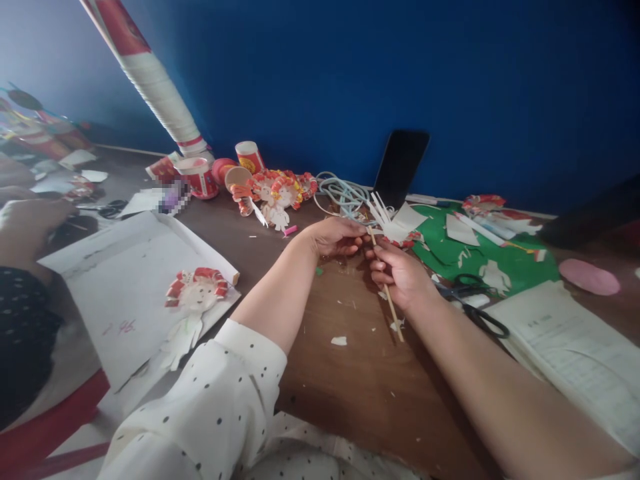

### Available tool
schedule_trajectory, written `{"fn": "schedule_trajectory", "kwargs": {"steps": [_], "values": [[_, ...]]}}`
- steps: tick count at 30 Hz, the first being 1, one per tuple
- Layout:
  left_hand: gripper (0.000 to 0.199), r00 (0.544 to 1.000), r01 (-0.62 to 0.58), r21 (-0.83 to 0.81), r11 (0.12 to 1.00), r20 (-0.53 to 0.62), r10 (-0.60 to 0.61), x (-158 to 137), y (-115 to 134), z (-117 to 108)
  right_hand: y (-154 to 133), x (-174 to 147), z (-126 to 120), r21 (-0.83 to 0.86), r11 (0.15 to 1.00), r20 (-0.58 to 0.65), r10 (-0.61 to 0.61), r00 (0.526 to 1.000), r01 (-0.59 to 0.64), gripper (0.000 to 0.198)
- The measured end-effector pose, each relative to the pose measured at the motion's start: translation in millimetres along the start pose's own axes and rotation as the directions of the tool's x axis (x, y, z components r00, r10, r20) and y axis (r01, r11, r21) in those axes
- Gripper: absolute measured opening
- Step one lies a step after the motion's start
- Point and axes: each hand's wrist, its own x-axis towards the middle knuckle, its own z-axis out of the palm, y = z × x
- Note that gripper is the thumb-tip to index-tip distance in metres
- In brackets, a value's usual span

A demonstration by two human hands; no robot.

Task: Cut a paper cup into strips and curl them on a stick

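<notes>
My right hand (pixel 400 272) is closed round a thin wooden stick (pixel 394 313), which slants down toward me over the table. Beside the stick's upper end, the fingers of my left hand (pixel 340 237) are pinched together. What they hold there is too small to make out. Just beyond my fingertips is a white paper cut-out (pixel 395 230) with narrow strips standing up and a red-and-white edge. Paper figures with curly red-and-white trim (pixel 280 193) lie past my left hand. Another paper figure (pixel 193 297) rests on white sheets to the left.
Black scissors (pixel 483 320) lie by a printed paper stack (pixel 570 353). Green sheet material (pixel 530 257) holds scraps at right. A phone (pixel 401 163) leans on the blue wall near a coiled cable (pixel 343 193). Red paper cups (pixel 200 179) stand at the back. Another person's arm (pixel 30 233) is at left.
</notes>
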Motion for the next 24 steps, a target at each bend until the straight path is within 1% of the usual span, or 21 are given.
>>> {"fn": "schedule_trajectory", "kwargs": {"steps": [6,9,15,19,24], "values": [[0.020,1.000,-0.025,-0.045,0.999,0.018,0.025,1,-4,1,1,-1,2,-0.029,0.999,-0.038,-0.028,0.999,0.027,0.019],[0.023,0.999,-0.032,-0.042,0.999,0.003,0.032,1,-5,3,3,0,1,-0.056,0.997,-0.059,-0.058,0.997,0.055,0.019],[0.023,0.998,-0.067,-0.058,0.996,-0.004,0.066,6,-10,6,9,1,-3,-0.216,0.966,-0.124,-0.171,0.978,0.141,0.017],[0.020,0.992,-0.122,-0.088,0.989,-0.053,0.117,11,-15,8,11,3,-4,-0.254,0.953,-0.118,-0.200,0.973,0.165,0.018],[0.021,0.977,-0.198,-0.058,0.979,-0.098,0.191,15,-20,17,11,4,-4,-0.250,0.950,-0.118,-0.221,0.968,0.186,0.019]]}}
